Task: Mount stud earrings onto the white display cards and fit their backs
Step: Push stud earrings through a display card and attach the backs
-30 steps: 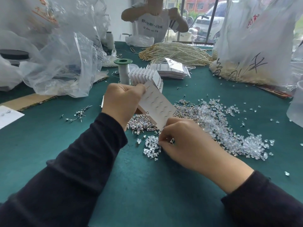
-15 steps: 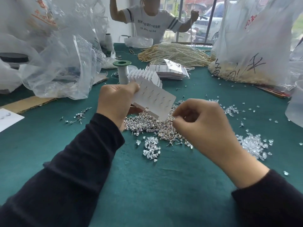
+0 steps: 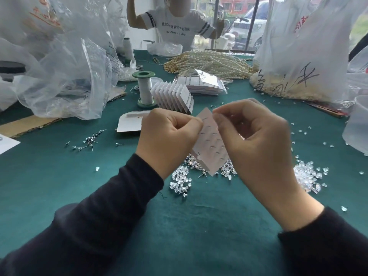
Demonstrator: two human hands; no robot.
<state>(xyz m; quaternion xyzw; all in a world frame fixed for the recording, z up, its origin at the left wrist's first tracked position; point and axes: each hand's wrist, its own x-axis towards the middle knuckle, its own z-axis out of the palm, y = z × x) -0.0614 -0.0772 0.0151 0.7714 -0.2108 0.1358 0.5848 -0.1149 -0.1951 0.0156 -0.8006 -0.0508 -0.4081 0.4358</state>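
Observation:
My left hand [image 3: 169, 134] grips a white display card [image 3: 211, 144] by its left edge and holds it tilted above the table. My right hand [image 3: 253, 136] is raised against the card's upper right side, fingers curled with thumb and forefinger pinched near the card's top; any stud between them is too small to see. Under the card lies a heap of metal stud earrings [image 3: 194, 163]. Clear earring backs [image 3: 180, 182] are piled just in front, and more clear backs [image 3: 306, 176] lie right of my right wrist.
A fanned row of white cards [image 3: 173, 96] stands behind my hands beside a green-capped thread spool [image 3: 144, 88]. A loose card [image 3: 130, 123] and scattered studs [image 3: 89, 141] lie left. Plastic bags [image 3: 65, 72] crowd both sides; pearl strands [image 3: 209, 63] and a person sit opposite.
My right hand left the pile on the table and rose to the card's upper edge. My left hand turned the card more upright and lifted it a little.

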